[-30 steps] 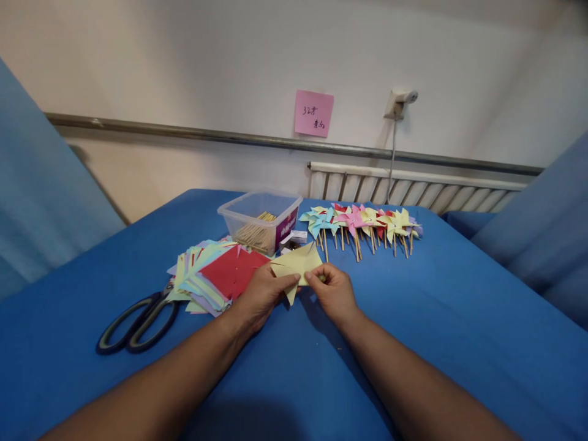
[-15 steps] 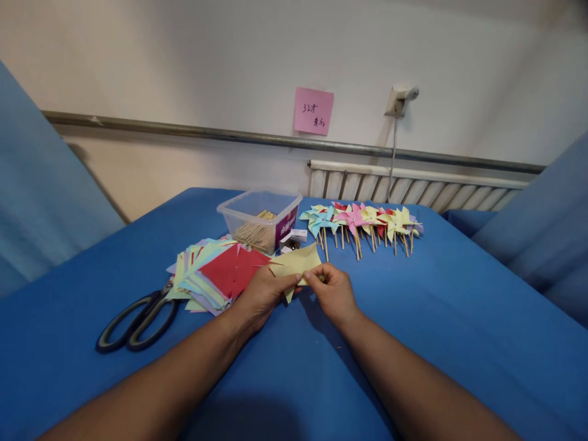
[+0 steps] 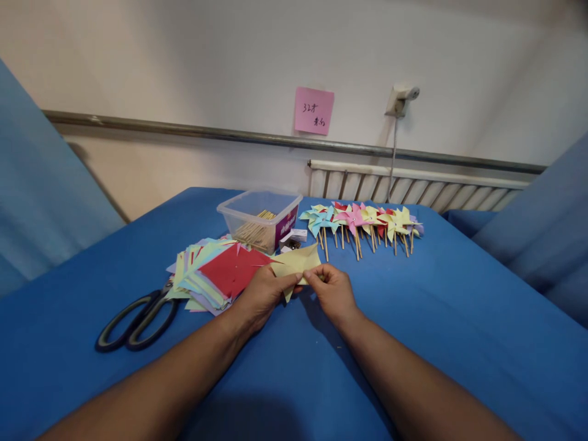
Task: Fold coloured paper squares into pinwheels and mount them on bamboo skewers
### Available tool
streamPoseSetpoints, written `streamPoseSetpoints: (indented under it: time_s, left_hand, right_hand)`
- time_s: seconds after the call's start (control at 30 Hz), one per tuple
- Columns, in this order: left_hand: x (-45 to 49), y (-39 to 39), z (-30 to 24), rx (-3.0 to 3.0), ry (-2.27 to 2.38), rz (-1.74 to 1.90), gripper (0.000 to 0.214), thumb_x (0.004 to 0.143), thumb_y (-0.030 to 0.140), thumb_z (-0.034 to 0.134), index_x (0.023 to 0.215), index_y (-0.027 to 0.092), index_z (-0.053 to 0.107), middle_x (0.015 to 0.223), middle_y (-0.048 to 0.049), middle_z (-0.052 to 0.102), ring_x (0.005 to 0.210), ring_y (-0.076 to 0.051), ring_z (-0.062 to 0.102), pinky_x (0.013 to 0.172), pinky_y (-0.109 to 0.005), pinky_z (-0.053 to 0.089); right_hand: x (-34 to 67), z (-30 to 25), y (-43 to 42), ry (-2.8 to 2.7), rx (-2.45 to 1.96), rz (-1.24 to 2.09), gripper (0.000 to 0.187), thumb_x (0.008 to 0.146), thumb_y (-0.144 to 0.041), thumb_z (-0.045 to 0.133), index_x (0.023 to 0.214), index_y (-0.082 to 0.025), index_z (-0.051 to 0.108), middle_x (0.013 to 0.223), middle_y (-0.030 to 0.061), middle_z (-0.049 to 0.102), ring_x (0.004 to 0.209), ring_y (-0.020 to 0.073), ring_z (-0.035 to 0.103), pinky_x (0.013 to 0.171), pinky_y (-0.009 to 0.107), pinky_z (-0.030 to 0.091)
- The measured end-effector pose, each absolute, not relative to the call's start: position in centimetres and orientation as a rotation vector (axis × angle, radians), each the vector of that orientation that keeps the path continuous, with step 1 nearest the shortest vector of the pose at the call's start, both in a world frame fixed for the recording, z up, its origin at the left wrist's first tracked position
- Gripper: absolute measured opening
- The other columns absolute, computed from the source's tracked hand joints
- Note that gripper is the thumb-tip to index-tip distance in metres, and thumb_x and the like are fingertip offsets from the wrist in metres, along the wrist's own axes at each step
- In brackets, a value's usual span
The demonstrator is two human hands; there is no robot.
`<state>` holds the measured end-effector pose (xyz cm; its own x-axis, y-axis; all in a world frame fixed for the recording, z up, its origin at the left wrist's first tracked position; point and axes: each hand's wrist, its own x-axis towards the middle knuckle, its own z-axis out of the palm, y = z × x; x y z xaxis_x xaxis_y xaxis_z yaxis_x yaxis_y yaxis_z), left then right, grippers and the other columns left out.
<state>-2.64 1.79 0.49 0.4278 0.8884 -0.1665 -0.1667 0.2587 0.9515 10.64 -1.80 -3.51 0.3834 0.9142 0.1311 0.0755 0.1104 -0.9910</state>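
Note:
A pale yellow paper sheet with cut, partly folded corners is held above the table between both hands. My left hand pinches it from the left, thumb on top. My right hand closes on its lower right edge, thumb and fingertips pressed together beside the left thumb. Just left of my left hand lies a pile of coloured paper squares, a red one on top. Behind the paper sits a small open box with small metallic bits in it. The fingers under the sheet are hidden.
Scissors with dark handles lie at the left, blades partly under the paper pile. A clear plastic tub holds wooden sticks. Finished paper pinwheels on sticks lie in a row at the back right. A blue cloth covers the table.
Both hands stay almost in place. The yellow paper has shifted very slightly between the fingers; nothing was let go.

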Motion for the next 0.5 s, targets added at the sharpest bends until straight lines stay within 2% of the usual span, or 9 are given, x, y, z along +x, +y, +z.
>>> streamPoseSetpoints:
  time_s: [0.23, 0.33, 0.43, 0.5]
  left_hand:
    - [-2.7, 1.7, 0.6, 1.114, 0.877, 0.834, 0.034, 0.064, 0.023, 0.077, 0.096, 0.013, 0.071, 0.088, -0.0077, 0.071, 0.069, -0.014, 0.062, 0.061, -0.023, 0.049]
    - [-2.8, 1.8, 0.7, 1.134, 0.878, 0.834, 0.034, 0.063, 0.020, 0.074, 0.096, 0.013, 0.070, 0.084, -0.0069, 0.071, 0.066, -0.014, 0.061, 0.057, -0.023, 0.047]
    - [-3.1, 2.0, 1.0, 1.159, 0.887, 0.796, 0.032, 0.062, 0.016, 0.071, 0.093, 0.011, 0.070, 0.073, -0.0058, 0.069, 0.058, -0.014, 0.058, 0.052, -0.022, 0.045]
    - [-3.3, 2.1, 1.2, 1.187, 0.878, 0.737, 0.031, 0.062, 0.015, 0.069, 0.092, 0.011, 0.070, 0.068, -0.0057, 0.068, 0.055, -0.014, 0.057, 0.049, -0.022, 0.043]
  right_hand:
    - [10.5, -3.5, -2.0, -1.029, -1.322, 0.811, 0.023, 0.071, -0.039, 0.066, 0.065, -0.017, 0.063, 0.062, 0.0007, 0.061, 0.059, 0.0135, 0.052, 0.056, 0.025, 0.040]
    - [10.5, -3.1, -2.1, -0.932, -1.248, 0.875, 0.024, 0.067, -0.037, 0.071, 0.077, -0.018, 0.060, 0.070, 0.0009, 0.064, 0.063, 0.0151, 0.058, 0.060, 0.027, 0.045]
    - [10.8, -2.3, -2.1, -0.766, -1.100, 0.947, 0.048, 0.060, -0.032, 0.079, 0.100, -0.020, 0.054, 0.092, 0.0048, 0.067, 0.078, 0.0179, 0.064, 0.069, 0.030, 0.051]
    - [11.1, -1.9, -2.2, -0.727, -1.017, 1.059, 0.056, 0.057, -0.031, 0.081, 0.104, -0.020, 0.052, 0.094, 0.0059, 0.067, 0.081, 0.0191, 0.065, 0.072, 0.032, 0.052]
